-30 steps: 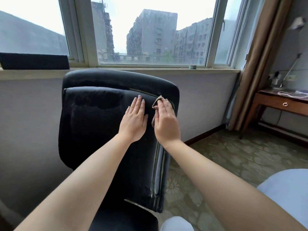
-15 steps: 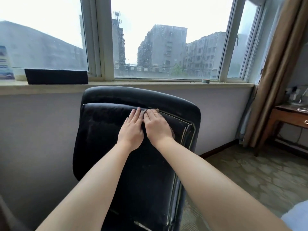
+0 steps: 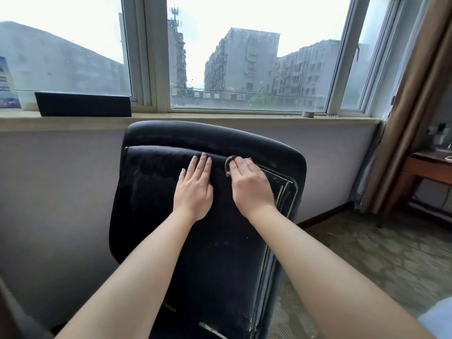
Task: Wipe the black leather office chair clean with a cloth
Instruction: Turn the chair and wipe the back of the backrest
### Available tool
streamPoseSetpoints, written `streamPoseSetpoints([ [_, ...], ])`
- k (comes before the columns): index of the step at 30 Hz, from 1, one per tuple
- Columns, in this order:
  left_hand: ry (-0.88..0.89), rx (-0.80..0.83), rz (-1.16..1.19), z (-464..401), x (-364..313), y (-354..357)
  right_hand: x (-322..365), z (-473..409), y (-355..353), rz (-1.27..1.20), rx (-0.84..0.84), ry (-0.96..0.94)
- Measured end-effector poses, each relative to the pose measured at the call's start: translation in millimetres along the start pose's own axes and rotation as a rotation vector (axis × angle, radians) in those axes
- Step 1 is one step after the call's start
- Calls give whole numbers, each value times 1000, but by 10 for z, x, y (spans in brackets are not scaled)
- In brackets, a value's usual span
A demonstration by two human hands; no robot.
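The black leather office chair (image 3: 151, 192) fills the centre of the head view, its backrest facing me below the window sill. My left hand (image 3: 194, 189) lies flat on the upper backrest, fingers straight and together. Just to its right, my right hand (image 3: 249, 184) presses a small brown cloth (image 3: 229, 163) against the leather near the top seam. Only a curled edge of the cloth shows past my fingers; the rest is hidden under the hand.
A long black bar (image 3: 83, 104) and a small round tin (image 3: 307, 114) sit on the window sill (image 3: 220, 118). A brown curtain (image 3: 415, 106) hangs at the right, beside a wooden side table (image 3: 430, 170). Patterned carpet (image 3: 367, 253) spreads to the right of the chair.
My right hand with the cloth has slid right along the backrest top, away from my left hand. The view has shifted so the chair sits more centrally.
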State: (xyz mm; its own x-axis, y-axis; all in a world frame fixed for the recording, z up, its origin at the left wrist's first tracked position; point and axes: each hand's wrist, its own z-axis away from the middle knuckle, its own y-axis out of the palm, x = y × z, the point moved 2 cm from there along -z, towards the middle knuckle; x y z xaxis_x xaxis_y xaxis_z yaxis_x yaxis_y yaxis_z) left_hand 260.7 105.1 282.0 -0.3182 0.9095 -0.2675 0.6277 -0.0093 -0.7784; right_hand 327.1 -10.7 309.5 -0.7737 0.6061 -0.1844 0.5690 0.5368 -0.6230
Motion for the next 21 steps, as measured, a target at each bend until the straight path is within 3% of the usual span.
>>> streamPoseSetpoints([
  [2, -19, -7, 21, 6, -16, 14, 26, -3, -28, 13, -21, 9],
  [8, -18, 51, 69, -42, 63, -20, 245, -243, 17, -35, 190, -41],
  [11, 4, 56, 9, -56, 72, -66, 235, -217, 55, -67, 116, 0],
  [14, 31, 8, -71, -84, 16, -103, 87, -55, 34, -120, -63, 70],
  [21, -14, 48, -38, -167, -178, -36, -66, 178, 7, -38, -158, 85],
])
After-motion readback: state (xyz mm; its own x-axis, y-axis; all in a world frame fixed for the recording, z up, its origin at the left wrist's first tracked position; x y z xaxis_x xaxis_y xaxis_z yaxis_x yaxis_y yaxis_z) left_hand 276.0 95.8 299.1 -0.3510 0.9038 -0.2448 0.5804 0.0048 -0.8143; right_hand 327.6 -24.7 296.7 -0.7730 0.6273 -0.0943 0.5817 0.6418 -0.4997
